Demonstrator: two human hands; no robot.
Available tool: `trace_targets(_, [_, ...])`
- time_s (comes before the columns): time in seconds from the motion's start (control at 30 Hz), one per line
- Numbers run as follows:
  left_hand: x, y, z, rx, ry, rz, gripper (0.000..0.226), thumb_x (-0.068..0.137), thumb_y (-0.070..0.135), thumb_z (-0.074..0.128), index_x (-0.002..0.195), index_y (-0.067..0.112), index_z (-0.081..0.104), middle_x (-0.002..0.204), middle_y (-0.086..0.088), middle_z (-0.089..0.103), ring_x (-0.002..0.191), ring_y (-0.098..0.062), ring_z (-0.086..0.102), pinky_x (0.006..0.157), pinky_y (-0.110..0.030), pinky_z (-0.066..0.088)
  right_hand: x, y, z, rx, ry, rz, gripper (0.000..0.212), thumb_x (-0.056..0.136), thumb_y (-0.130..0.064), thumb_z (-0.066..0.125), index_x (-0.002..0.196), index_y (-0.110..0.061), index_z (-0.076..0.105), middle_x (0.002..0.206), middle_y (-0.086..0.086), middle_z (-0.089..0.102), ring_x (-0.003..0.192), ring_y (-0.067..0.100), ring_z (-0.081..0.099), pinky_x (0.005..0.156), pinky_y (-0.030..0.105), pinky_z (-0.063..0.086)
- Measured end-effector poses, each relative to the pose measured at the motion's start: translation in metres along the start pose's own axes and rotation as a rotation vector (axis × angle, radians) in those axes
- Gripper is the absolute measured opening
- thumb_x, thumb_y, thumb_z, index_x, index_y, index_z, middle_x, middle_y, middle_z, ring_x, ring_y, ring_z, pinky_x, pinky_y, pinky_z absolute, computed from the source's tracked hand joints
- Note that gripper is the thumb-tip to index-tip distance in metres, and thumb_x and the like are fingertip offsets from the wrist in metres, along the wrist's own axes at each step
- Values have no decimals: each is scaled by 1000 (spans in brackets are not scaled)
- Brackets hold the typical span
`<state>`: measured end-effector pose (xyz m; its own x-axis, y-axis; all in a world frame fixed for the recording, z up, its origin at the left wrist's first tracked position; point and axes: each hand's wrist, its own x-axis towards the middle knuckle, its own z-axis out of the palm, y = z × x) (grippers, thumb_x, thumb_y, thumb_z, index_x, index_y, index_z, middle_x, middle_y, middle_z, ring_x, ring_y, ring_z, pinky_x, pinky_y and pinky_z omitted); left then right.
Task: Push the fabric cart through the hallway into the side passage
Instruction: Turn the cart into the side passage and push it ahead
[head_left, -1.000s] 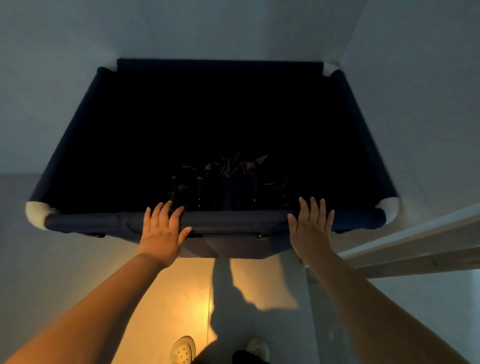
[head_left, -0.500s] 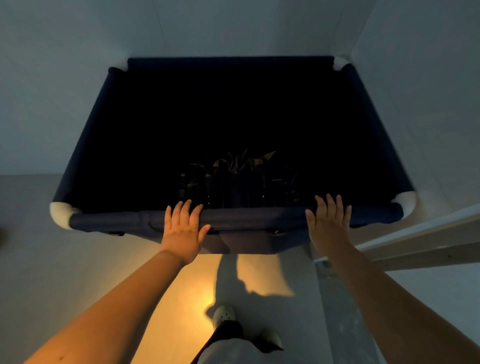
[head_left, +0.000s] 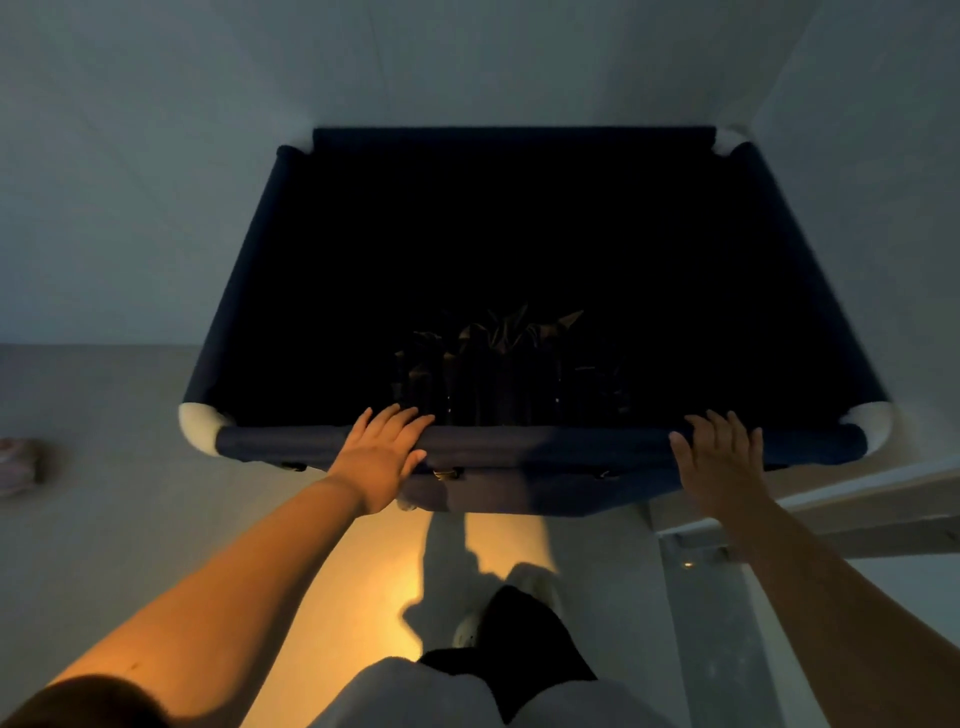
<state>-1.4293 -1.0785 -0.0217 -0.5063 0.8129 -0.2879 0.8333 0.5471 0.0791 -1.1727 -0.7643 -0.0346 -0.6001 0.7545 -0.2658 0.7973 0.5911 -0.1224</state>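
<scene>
The dark blue fabric cart (head_left: 540, 447) holds dark crumpled bags (head_left: 498, 364) near its front rail. Left hand (head_left: 382, 460) and right hand (head_left: 722, 457) press flat, fingers extended, on that rail.

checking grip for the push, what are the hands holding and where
Both press flat on the cart's near rail, fingers open, not wrapped: left hand left of middle, right hand near the right corner.
</scene>
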Motion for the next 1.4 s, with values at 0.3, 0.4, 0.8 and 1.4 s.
trace_targets(0.3, [4,-7,0,-76,-36,17,49,98,41,25,144,28,14,154,2,21,141,-18,8,114,-40,-1,-3,-5,-3,0,-45,28,52,97,-42,19,142,-16,22,155,12,16,143,25,0,116,45,-10])
trace_targets(0.4, [4,-11,1,-57,-31,15,49,98,41,24,144,29,12,154,2,19,142,-18,7,114,-40,-1,-3,-8,-1,9,-30,20,52,97,-42,19,142,-16,23,154,12,17,143,25,0,115,44,-10])
trace_targets(0.8, [5,-4,-3,-40,-69,2,48,99,39,23,144,28,11,154,2,17,142,-17,7,114,-39,-3,-1,-2,1,1,-29,28,52,96,-44,17,141,-18,22,155,9,16,143,24,-1,116,44,-10])
trace_targets(1.4, [6,2,-9,-7,-130,-38,49,99,39,22,144,27,11,152,-1,24,140,-20,16,115,-40,3,-2,-2,-2,-12,-32,8,56,96,-46,15,144,-18,15,156,10,10,144,24,-4,115,45,-12])
